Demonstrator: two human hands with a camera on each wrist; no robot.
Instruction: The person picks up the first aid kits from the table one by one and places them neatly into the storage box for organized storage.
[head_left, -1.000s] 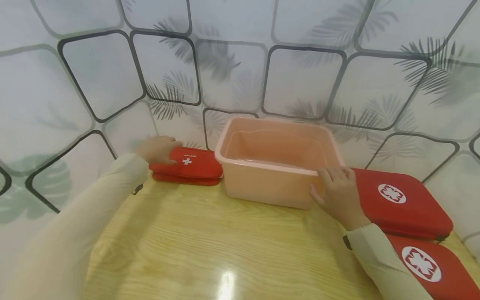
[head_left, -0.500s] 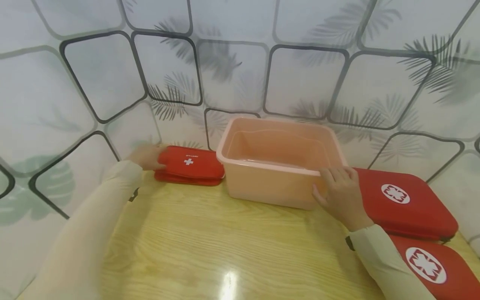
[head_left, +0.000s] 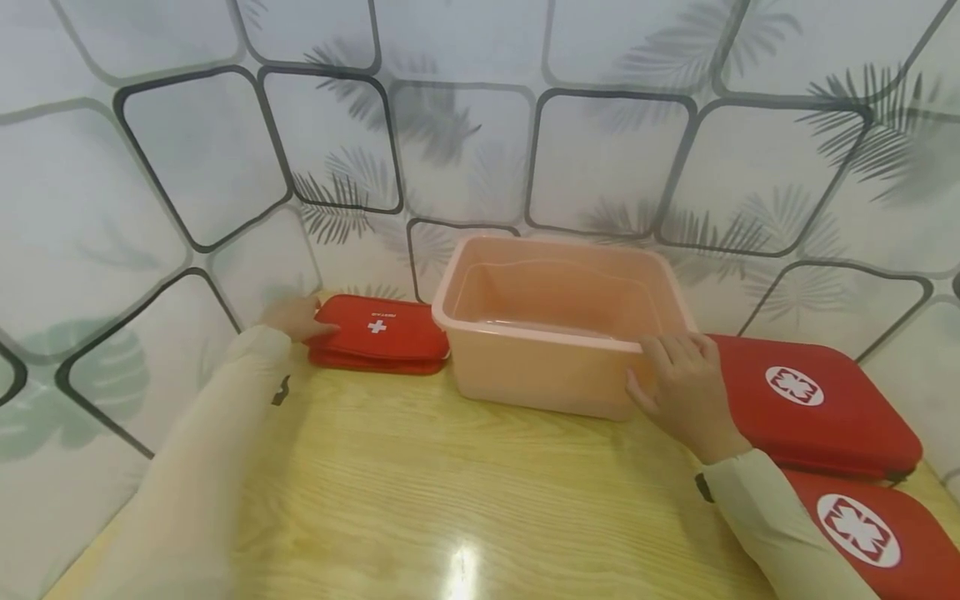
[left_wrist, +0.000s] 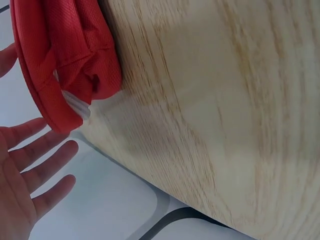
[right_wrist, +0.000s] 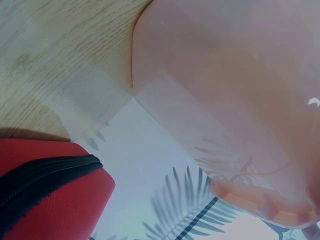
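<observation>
A red first aid pouch (head_left: 401, 337) with a white cross lies at the back left of the table, its right end against a peach plastic bin (head_left: 536, 371). My left hand (head_left: 292, 318), slightly blurred, is at the pouch's left end. In the left wrist view, the spread fingers of that hand (left_wrist: 30, 170) reach up to the edge of the pouch (left_wrist: 75, 45), with the thumb above. My right hand (head_left: 682, 392) grips the bin's front right corner, fingers over the rim and thumb against the front wall. The right wrist view shows the bin's outer side (right_wrist: 215, 75).
Two larger red first aid cases (head_left: 750, 392) with round white emblems lie at the right, one nearer than the other, beside and under the right sleeve (head_left: 780, 517). Patterned wall covering (head_left: 465, 150) stands behind and left of the wooden table (head_left: 450, 475).
My left hand has drawn back from over the top of the pouch to its left end, leaving more of the pouch in sight. My right hand stays on the bin.
</observation>
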